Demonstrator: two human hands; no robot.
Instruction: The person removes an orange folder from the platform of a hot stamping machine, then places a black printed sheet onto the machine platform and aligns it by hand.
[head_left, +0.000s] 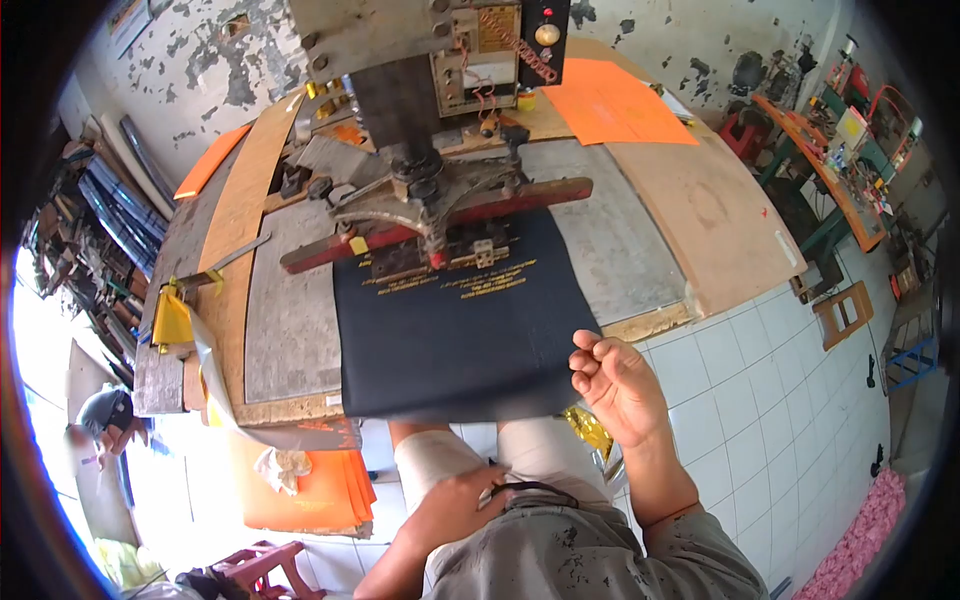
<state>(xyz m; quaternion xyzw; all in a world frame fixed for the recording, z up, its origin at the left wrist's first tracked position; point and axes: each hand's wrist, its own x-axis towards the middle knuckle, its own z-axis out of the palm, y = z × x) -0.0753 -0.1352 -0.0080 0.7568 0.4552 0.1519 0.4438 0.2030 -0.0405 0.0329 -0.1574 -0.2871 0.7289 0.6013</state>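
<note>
My left hand (463,508) lies on my lap over the light shorts (440,462), fingers stretched toward a dark cord (540,488) at my waist. Something small and pale shows by its fingertips, too small to name. Raised beside the right edge of a black sheet (450,355), my right hand (618,385) has loosely curled fingers, with nothing visible in them. Whether its fingertips touch the sheet I cannot tell. The sheet bears rows of gold lettering (490,285) and hangs over the table's front edge. Its far part lies under the head of a stamping press (430,215).
An orange sheet (620,100) lies at the back right of the worktable (650,240). Gold foil (172,320) hangs at the left. Below are stacked orange sheets (300,490) and a stool (265,568). Another person (108,415) bends at the far left.
</note>
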